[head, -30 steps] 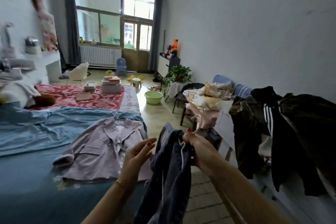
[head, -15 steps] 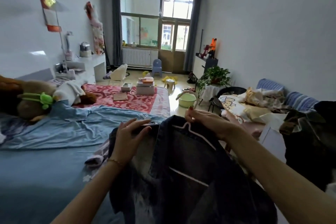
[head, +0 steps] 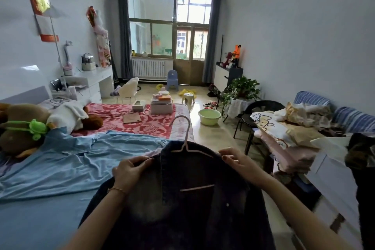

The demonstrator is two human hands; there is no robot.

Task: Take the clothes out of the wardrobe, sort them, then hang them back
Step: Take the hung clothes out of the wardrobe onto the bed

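While you've got that dark denim jacket [head: 182,209] up in front of you, a lot of it is lost: the bottom runs off the frame, so you can't see the hem or the sleeves, and the fabric is so dark that seams and pockets are hard to pick out. Most of the hanger [head: 185,144] is buried too; only its pale hook, part of the shoulders and a bit of the crossbar show through the open collar. Over at the right edge there's a dark garment [head: 361,154] cut off by the frame, can't tell what it is.

Your left hand [head: 129,170] has its fingers curled over the jacket's left shoulder edge, gripping the cloth. Your right hand [head: 237,160] pinches the right shoulder, fingertips right by the hanger's arm; whether they touch the wire is hard to say. So the jacket hangs between your two hands, collar up, hook poking above them, held over the near corner of the bed [head: 50,178] with its blue sheet.
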